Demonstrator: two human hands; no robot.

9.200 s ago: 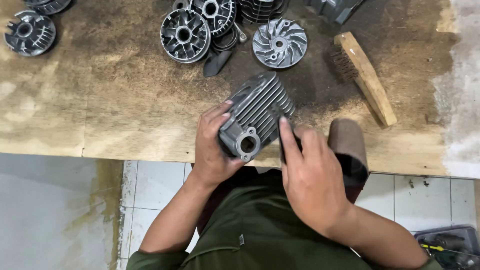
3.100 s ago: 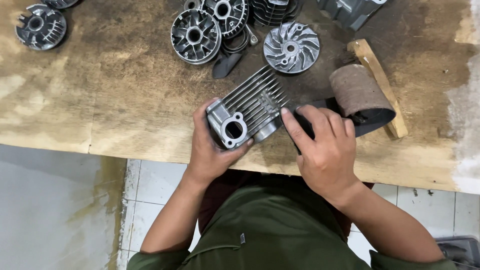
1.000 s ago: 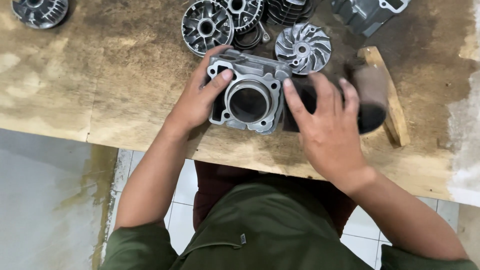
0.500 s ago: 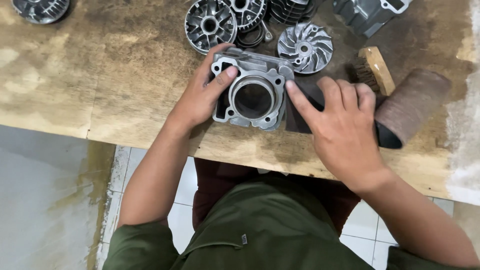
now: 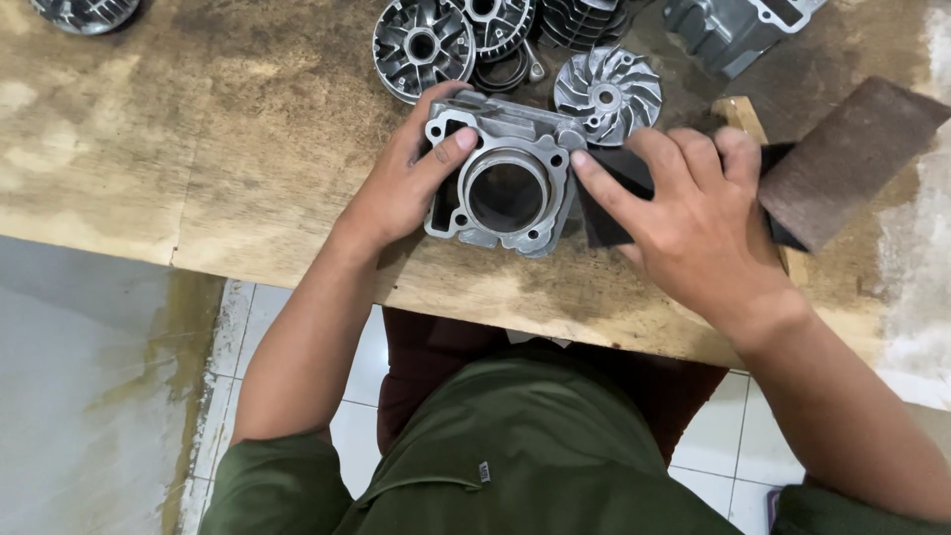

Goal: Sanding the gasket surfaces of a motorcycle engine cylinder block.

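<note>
Surface: stained, worn wooden workbench (image 5: 198,149), upper half of frame, white tiled floor below. Item: grey cast-metal engine cylinder block with round bore (image 5: 505,183), centre top, bore facing up. Left hand (image 5: 406,183) clasps its left side, thumb on the top face. Right hand (image 5: 693,223) presses a dark folded sheet of sandpaper (image 5: 609,203) against its right side. Behind: finned silver fan disc (image 5: 606,91), ribbed round pulley (image 5: 423,48).

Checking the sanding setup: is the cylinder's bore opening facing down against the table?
No, the cylinder held by the left hand shows its round bore facing up toward the camera.
</note>
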